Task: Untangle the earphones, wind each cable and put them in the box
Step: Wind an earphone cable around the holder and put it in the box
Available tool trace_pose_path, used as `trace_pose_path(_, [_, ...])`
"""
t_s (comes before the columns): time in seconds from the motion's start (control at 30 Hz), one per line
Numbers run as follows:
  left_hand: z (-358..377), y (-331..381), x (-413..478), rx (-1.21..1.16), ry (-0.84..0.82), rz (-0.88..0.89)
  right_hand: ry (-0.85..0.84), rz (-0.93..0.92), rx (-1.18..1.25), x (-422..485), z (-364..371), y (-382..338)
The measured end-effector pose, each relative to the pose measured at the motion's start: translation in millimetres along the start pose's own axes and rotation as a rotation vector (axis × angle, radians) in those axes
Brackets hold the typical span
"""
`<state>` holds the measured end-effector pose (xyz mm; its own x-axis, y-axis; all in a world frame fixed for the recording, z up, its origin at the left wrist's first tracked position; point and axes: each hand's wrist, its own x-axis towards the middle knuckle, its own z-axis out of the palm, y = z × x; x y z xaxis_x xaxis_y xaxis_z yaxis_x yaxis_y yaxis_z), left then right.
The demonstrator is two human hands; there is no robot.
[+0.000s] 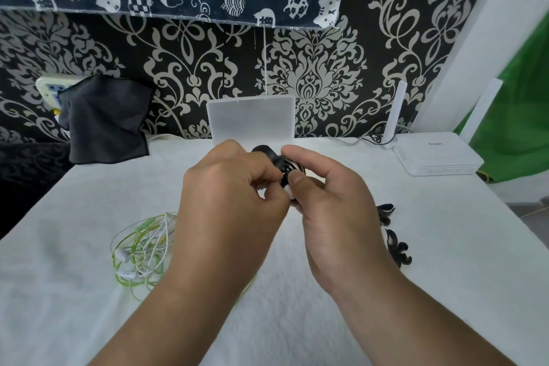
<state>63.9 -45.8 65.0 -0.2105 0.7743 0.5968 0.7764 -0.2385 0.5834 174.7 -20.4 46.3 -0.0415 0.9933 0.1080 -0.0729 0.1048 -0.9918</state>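
While the left hand (pixel 231 187) and right hand (pixel 326 196) pinch a black coiled earphone bundle (pixel 279 162) at centre, its long axis runs 11 to 5 o'clock. Tangled green-and-white earphones (pixel 142 249) lie at 8 o'clock and a frosted plastic box (pixel 252 119) at 12. The red logo on the white router (pixel 436 157) is unreadable.

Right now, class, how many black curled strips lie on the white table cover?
2. One black curled strip lies right of the right hand; the second lies nearer the camera, also to that hand's right. More may be hidden beneath the hand.
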Motion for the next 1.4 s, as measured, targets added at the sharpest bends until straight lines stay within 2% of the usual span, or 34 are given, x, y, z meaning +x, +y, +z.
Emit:
trace_pose_path(0.23, [-2,0,0,-0.005,0.010,0.035,0.003,-0.137,-0.155,-3,2,-2])
trace_pose_path(0.43, [-5,0,-1,-0.063,-0.014,-0.020,-0.012,-0.221,-0.276,-6,3,4])
trace_pose_path(0.6, [-7,7,-1,-0.299,-0.014,-0.235,-0.070,-0.235,-0.271,-2,-5,-1])
trace_pose_path(0.8, [-10,4,6,-0.571,-0.125,-0.341,-0.143,-0.244,-0.335,1,-13,-8])
trace_pose_path(0.93, [-11,-4,8,-0.610,-0.230,-0.327,-0.219,-0.186,-0.341,0,-21,-15])
trace_pose_path(1.1, [-14,-9,11,-0.423,-0.234,-0.125,-0.238,-0.123,-0.280,0,-23,-16])
trace_pose_path(1.4, [-10,-16,12,-0.390,-0.261,-0.096,-0.250,-0.099,-0.280,2,-23,-11])
